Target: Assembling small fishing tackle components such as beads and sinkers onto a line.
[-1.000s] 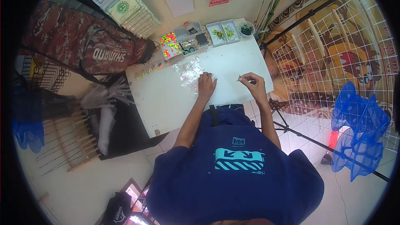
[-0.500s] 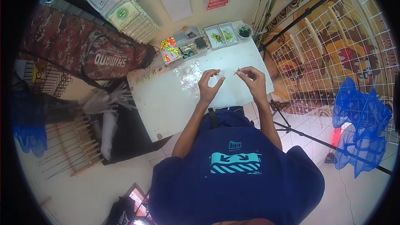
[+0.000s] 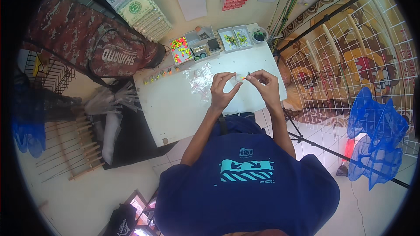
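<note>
Over the white table [image 3: 175,118], my left hand [image 3: 222,91] pinches a small clear plastic bag [image 3: 238,77] between thumb and fingers. Facing it, my right hand [image 3: 267,87] grips a small yellow-and-orange fishing piece [image 3: 243,78] with a dark end by the fingertips. The piece is at the bag, but I cannot tell how far inside it lies. To the left of my hands a loose pile of clear bags [image 3: 200,83] lies flat. Several small yellow and orange pieces [image 3: 158,75] line the table's far left edge.
At the back stand a grey divided box [image 3: 189,39] with bright beads and dark parts, white trays [image 3: 235,38] of yellow-green pieces and a round tub [image 3: 259,35]. A camouflage rod bag [image 3: 100,43] hangs left; a wire grid [image 3: 332,65] and blue nets [image 3: 378,135] are right.
My right hand has brought the small piece left to the bag in my left hand; before, a gap lay between them. The whole view has shifted slightly.
</note>
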A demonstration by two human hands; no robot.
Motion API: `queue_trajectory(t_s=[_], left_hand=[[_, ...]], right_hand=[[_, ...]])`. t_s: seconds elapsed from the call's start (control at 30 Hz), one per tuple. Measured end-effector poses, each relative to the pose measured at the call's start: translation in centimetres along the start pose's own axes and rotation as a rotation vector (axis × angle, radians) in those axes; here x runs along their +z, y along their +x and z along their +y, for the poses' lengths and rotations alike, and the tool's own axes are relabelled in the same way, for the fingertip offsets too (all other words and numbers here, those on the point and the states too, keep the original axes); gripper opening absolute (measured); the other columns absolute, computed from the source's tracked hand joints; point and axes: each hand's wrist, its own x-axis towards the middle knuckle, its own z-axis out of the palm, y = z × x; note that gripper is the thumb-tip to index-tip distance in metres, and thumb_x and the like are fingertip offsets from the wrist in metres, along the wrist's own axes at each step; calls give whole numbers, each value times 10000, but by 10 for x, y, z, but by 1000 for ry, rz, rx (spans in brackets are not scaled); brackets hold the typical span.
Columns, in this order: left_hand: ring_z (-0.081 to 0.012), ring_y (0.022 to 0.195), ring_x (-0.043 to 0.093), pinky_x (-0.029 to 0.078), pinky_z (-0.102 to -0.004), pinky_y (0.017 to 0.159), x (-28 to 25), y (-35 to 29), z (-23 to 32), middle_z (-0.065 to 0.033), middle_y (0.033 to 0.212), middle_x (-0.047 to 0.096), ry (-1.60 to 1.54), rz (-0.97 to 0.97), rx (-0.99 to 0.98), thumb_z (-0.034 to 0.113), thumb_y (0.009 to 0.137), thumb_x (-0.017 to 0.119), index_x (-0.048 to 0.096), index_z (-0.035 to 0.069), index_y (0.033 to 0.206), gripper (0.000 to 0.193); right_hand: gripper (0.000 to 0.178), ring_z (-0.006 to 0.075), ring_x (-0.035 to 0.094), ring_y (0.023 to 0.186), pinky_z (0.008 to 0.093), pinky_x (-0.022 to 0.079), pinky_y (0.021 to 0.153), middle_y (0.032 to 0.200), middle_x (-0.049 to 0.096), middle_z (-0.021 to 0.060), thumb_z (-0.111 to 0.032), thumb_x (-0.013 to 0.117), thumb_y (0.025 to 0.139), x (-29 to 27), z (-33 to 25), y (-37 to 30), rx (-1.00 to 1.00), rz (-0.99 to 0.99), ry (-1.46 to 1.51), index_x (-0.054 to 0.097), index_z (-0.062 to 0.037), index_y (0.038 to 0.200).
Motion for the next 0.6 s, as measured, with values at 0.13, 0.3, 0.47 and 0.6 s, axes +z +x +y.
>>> queue_trajectory(t_s=[0.13, 0.3, 0.47, 0.6], left_hand=[[-250, 916, 595, 485, -351, 788, -3, 0, 2, -92, 981, 625, 20, -10, 26, 73, 671, 814, 664, 42, 1032, 392], [-249, 920, 590, 476, -356, 800, -7, 1, 6, -87, 981, 624, 27, -37, 62, 84, 667, 818, 664, 45, 1035, 401], [-250, 916, 590, 478, -355, 796, -8, 1, 6, -88, 980, 624, 23, -31, 51, 85, 669, 818, 664, 44, 1030, 395], [-251, 913, 592, 482, -355, 791, -8, 1, 4, -87, 979, 625, 21, -34, 62, 93, 669, 821, 665, 42, 1027, 393]], right_hand=[[152, 50, 568, 671, 228, 392, 637, 738, 672, 10, -175, 727, 816, 1, 4, 1, 21, 0, 13, 705, -29, 854], [155, 53, 570, 669, 225, 396, 640, 731, 671, 12, -172, 726, 818, 3, 7, 2, 31, -8, 12, 704, -24, 858], [142, 64, 582, 685, 228, 428, 654, 747, 673, 23, -146, 720, 820, 5, 7, 3, 17, -2, 1, 700, -13, 864], [145, 66, 587, 700, 227, 433, 662, 760, 674, 29, -140, 723, 816, 5, 10, 3, 39, 27, 19, 698, -9, 874]])
